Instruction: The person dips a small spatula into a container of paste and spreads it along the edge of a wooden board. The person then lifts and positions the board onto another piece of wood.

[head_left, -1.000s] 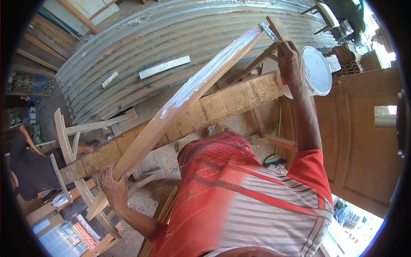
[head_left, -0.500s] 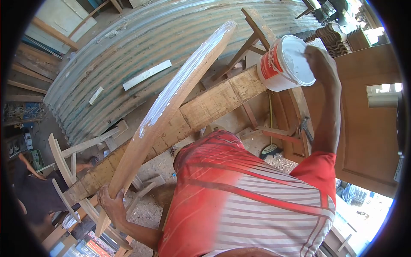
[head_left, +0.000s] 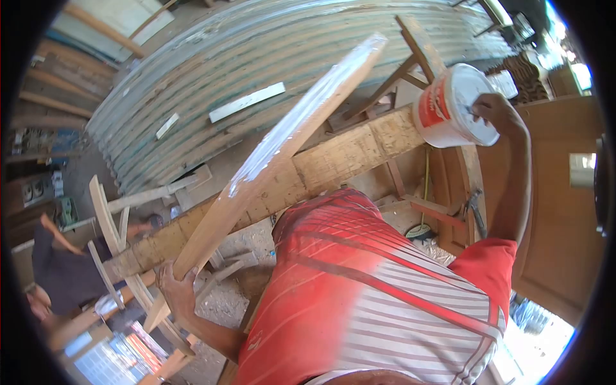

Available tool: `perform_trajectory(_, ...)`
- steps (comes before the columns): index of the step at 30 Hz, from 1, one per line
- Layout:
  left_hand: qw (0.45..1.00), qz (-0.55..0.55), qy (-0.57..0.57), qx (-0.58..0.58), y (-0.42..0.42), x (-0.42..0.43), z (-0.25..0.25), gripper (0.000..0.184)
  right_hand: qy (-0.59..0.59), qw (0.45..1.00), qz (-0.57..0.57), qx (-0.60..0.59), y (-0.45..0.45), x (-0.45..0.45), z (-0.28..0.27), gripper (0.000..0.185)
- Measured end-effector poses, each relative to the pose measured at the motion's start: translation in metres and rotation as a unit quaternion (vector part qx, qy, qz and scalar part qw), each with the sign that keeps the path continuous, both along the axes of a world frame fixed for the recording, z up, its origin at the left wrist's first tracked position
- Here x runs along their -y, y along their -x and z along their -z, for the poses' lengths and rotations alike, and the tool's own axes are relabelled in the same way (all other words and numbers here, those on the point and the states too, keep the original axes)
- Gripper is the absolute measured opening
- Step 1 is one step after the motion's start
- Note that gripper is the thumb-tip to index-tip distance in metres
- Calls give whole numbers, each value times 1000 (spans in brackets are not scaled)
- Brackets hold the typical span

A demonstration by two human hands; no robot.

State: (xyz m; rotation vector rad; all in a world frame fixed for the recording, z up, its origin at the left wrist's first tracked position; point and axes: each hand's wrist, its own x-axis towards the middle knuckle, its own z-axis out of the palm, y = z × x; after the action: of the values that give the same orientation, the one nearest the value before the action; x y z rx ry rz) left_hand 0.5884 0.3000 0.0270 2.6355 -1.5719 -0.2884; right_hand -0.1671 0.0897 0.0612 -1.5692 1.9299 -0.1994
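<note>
A long wooden board (head_left: 224,215) slants up across the workbench plank, its upper part coated with streaky white paste (head_left: 292,131). My left hand (head_left: 178,289) is closed around the board's lower end. At the plank's far right end stands a white plastic bucket (head_left: 449,112) with a red label, tilted in view. My right hand (head_left: 497,114) is over the bucket's mouth with its fingers pinched together. Whatever those fingers hold dips into the bucket and is too small and hidden to make out.
The thick bench plank (head_left: 340,154) runs diagonally beneath the board. A hammer (head_left: 475,210) hangs at the trestle on the right. Corrugated metal sheets (head_left: 192,115) lie beyond, with white strips (head_left: 247,102) on them. Another person (head_left: 70,276) is at the far left.
The view has shifted, so the bench and board appear farther right. My right hand has moved lower over the bucket's mouth. My left hand keeps its hold on the board.
</note>
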Motion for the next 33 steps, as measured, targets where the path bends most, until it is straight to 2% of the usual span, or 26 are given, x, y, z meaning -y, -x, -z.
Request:
perform_trajectory(1, 1000, 0, -3, -2, -3, 0, 1, 60, -9, 999, -16, -45, -12, -2, -1, 23)
perform_trajectory(3, 1000, 20, 0, -17, -4, 5, 2, 60, -29, 992, -54, -108, -4, 7, 32, 22)
perform_trajectory(4, 1000, 17, -5, -24, -4, 8, -1, 60, -5, 981, -111, -159, -3, 11, 48, 23)
perform_trajectory(7, 1000, 8, -4, -26, -3, 8, -6, 59, -52, 987, -115, -103, -5, 16, 57, 25)
perform_trajectory(9, 1000, 9, 1, -9, -5, 0, -4, 59, -72, 995, -64, -36, -25, 13, 21, 24)
perform_trajectory(11, 1000, 21, 5, 15, -7, -3, 2, 59, -68, 996, -52, -23, -18, 8, 7, 20)
perform_trajectory(14, 999, -3, -29, -46, -5, 1, -3, 60, -2, 1000, -1, -16, -15, -15, -19, 25)
perform_trajectory(17, 997, 7, 0, -75, 5, 5, -6, 61, 70, 996, 59, 6, -10, -44, -41, 27)
perform_trajectory(18, 1000, 4, 3, -30, 5, 3, -3, 63, 98, 994, 43, 32, -1, -51, -39, 26)
perform_trajectory(24, 999, 1, -47, -16, 1, 9, -8, 62, 199, 962, 174, 72, -13, -76, -36, 19)
perform_trajectory(27, 999, 15, -24, 19, -3, 0, 0, 60, 269, 937, 167, 146, -40, -72, -37, 20)
perform_trajectory(30, 999, 30, -19, -13, -8, -1, 3, 57, 281, 936, 133, 166, -100, -51, -41, 21)
perform_trajectory(33, 999, 31, -12, -36, -7, -2, 2, 54, 297, 950, 76, 48, -149, -18, -25, 22)
